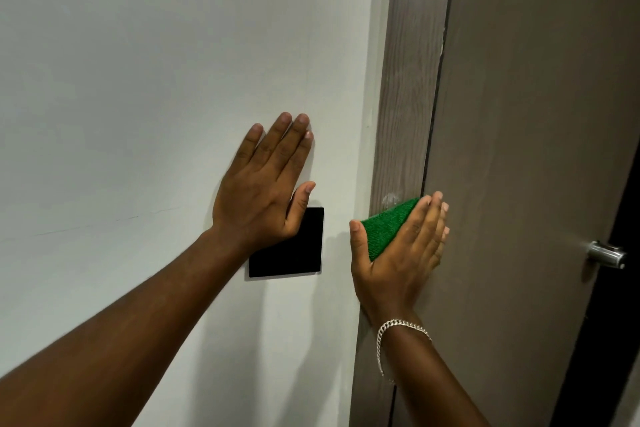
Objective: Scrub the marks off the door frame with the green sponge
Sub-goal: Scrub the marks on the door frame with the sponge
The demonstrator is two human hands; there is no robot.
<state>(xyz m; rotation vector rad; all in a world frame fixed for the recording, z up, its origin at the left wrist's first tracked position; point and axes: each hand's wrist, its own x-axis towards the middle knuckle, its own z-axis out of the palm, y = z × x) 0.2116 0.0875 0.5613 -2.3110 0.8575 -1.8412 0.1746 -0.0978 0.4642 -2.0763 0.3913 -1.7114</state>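
The grey-brown wood-grain door frame (408, 87) runs upright between the white wall and the door. My right hand (405, 250) grips the green sponge (386, 227) and presses it flat against the frame at about handle height. A pale smear (391, 199) shows on the frame just above the sponge. My left hand (266, 184) lies flat on the white wall (156, 80) with its fingers spread, left of the frame, holding nothing.
A black square wall plate (294, 253) sits just under my left hand. The taupe door (536, 114) fills the right side, with a metal handle (607, 255) at its right edge. A silver chain bracelet (398, 329) is on my right wrist.
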